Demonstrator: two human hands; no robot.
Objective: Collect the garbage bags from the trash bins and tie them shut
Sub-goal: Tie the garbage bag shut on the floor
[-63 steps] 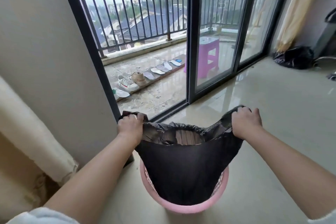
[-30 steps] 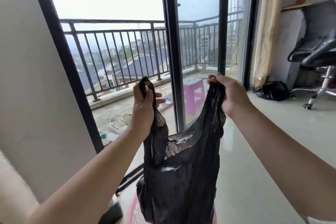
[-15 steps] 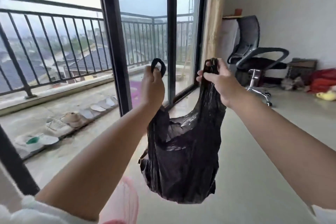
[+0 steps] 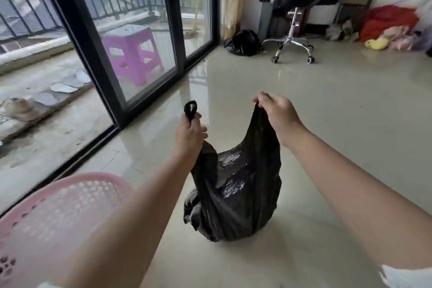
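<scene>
A black garbage bag (image 4: 236, 194) sits low on the glossy floor, its bottom at or just above the tiles, mouth open between two handle loops. My left hand (image 4: 190, 134) grips the left handle, whose loop sticks up above my fist. My right hand (image 4: 277, 112) pinches the right handle at its top. The pink perforated trash bin (image 4: 58, 208) stands at the lower left, partly behind my left forearm, with no bag in it.
Sliding glass doors (image 4: 131, 37) run along the left, a purple stool (image 4: 133, 54) on the balcony behind them. Another black bag (image 4: 243, 42) lies by the curtain, next to an office chair (image 4: 294, 11). Red and yellow items (image 4: 388, 28) are piled at the far wall.
I lifted the bag out of the pink bin by both handles, swung it right, and lowered it toward the floor. The view tilted down.
</scene>
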